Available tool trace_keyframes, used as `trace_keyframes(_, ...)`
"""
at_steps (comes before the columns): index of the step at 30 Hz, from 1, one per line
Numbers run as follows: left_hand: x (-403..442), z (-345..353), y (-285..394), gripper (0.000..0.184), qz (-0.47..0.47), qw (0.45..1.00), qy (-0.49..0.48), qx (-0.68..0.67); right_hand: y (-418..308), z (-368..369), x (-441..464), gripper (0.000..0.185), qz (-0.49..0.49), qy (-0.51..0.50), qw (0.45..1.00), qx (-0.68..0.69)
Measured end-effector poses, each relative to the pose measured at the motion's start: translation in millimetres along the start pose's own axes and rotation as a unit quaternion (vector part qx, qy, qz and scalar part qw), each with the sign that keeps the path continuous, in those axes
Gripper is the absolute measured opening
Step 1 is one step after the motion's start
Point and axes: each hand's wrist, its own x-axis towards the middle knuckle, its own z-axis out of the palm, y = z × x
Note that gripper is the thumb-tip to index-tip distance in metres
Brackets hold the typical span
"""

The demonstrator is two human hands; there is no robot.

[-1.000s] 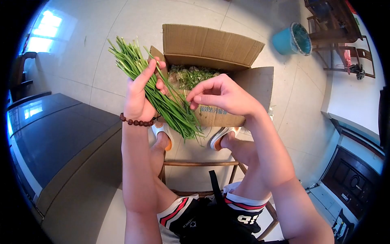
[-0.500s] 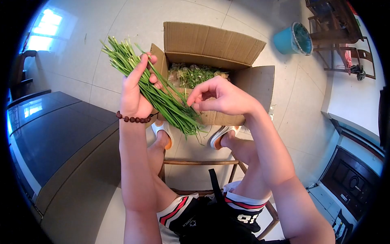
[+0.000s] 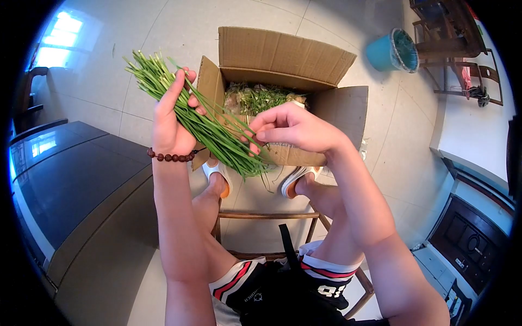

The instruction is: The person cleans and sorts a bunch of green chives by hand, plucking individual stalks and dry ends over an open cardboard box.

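Well, the greens (image 3: 209,130) lie aslant across the left hand (image 3: 173,125), in the air over the near left corner of the box (image 3: 285,51). Their long axis runs from the pale stem ends, out beyond the left thumb, down to the dark tips, in toward the person's feet and to the right. The left hand is closed on the stem half, thumb across the stalks. The right hand (image 3: 302,129) is the nearer one to the tips: the bunch's leafy end lies just to its left, right by the fingertips. That hand is half curled, thumb and forefinger drawn close together; I cannot tell whether a blade is caught between them.

The bunch looks thick, slim-bladed and glossy green, whitish at the stem ends, with a few thin strands straying loose from the tips. Messier greens and scraps (image 3: 263,100) sit inside the box.
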Motion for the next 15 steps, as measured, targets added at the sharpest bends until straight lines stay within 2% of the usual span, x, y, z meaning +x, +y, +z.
trace_keyframes(6,2.8,-6.6,3.5,0.016,-0.006,0.999,0.024,0.035,-2.0,-1.9,-2.7,0.024,-0.004,-0.004,1.000,-0.004)
trace_keyframes(15,3.7,-12.7,8.8,0.017,0.019,1.000,0.024,0.007,0.8,-2.8,-9.5,0.026,-0.010,-0.014,1.000,0.004)
